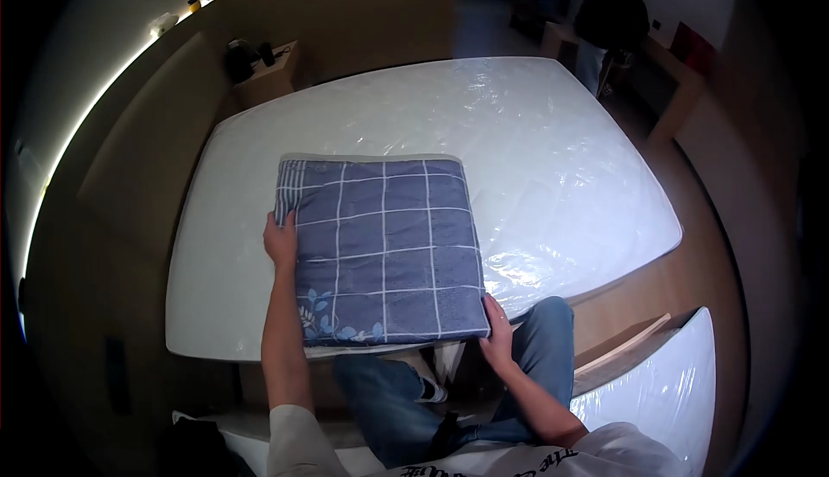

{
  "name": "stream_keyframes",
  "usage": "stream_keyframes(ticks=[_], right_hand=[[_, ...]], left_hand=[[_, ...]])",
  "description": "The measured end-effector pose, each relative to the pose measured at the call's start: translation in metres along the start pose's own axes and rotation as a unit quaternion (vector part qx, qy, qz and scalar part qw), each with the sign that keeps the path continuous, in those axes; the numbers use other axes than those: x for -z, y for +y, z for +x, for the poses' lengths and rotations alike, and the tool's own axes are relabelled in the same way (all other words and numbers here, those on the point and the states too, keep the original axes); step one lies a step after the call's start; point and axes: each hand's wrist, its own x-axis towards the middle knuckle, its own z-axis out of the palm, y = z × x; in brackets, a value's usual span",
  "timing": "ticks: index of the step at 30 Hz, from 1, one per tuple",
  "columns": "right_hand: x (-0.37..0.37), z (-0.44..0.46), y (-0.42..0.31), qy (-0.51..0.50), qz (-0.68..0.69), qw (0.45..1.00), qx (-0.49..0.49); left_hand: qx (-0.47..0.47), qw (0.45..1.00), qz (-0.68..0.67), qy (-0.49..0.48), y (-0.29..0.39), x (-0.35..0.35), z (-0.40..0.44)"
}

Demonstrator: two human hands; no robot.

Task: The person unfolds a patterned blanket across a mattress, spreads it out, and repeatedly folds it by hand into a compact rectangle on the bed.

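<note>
A folded blue-grey cloth (384, 252) with white grid lines, a striped corner and pale leaf prints lies on a white mattress (570, 157) wrapped in clear plastic. Its near edge reaches the mattress's near edge. At the cloth's left side, my left hand (280, 240) is closed on the border, with the fingers partly hidden. My right hand (496, 334) grips the near right corner, thumb on top and the other fingers largely out of sight.
A bedside table (268, 75) with dark objects stands at the back left. A person (613, 11) is beside a desk (678, 97) at the back right. Another plastic-wrapped white mattress (661, 395) lies at the near right, below a wooden edge (622, 343).
</note>
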Motion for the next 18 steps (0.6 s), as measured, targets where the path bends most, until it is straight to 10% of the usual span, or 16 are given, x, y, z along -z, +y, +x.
stream_keyframes(ticks=[2, 9, 13, 14, 18], right_hand=[[0.000, -0.002, 0.000, 0.014, 0.014, 1.000, 0.000], [-0.022, -0.013, 0.008, 0.067, 0.183, 0.958, -0.210], [-0.043, -0.014, 0.026, 0.070, 0.231, 0.956, -0.168], [-0.044, -0.011, 0.026, 0.086, 0.265, 0.946, -0.169], [-0.040, 0.006, 0.032, 0.063, 0.258, 0.942, -0.204]], left_hand=[[-0.067, 0.993, 0.018, 0.095, -0.026, -0.013, 0.000], [0.065, 0.989, -0.017, -0.133, -0.082, 0.033, -0.064], [0.103, 0.936, -0.245, -0.232, -0.147, 0.074, -0.120], [0.173, 0.850, -0.419, -0.270, -0.158, 0.086, -0.143], [0.112, 0.858, -0.397, -0.307, -0.165, 0.109, -0.215]])
